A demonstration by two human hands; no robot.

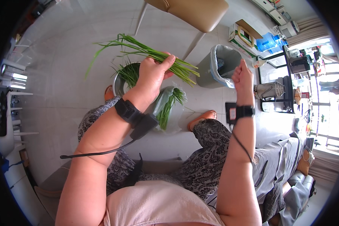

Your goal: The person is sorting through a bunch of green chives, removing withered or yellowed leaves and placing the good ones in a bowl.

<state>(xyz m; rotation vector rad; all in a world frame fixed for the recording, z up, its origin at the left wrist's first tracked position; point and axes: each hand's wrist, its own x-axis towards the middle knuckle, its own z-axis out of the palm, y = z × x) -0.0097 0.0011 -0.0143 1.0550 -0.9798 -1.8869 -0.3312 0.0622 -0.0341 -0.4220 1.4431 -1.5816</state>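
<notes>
My left hand (156, 67) is closed round a bunch of long green chives (183, 70), their pale stem ends pointing right and their leaf tips left. Below it, a round metal basin (115, 84) on the floor holds more green leaves, partly hidden by my forearm. Another bundle of chives (166, 113) lies in a thin clear plastic bag (173, 124) between my feet. My right hand (243, 75) is over the right rim of a grey bin (206, 70) lined with a plastic bag, fingers pinched together; whether something small is between them cannot be told.
A tan chair (197, 14) stands beyond the bin. To the right are an open cardboard box (243, 39), blue water bottles (267, 42), a black-framed rack (276, 108) and a metal kettle (267, 90). A grey-covered sofa (274, 158) is at the lower right.
</notes>
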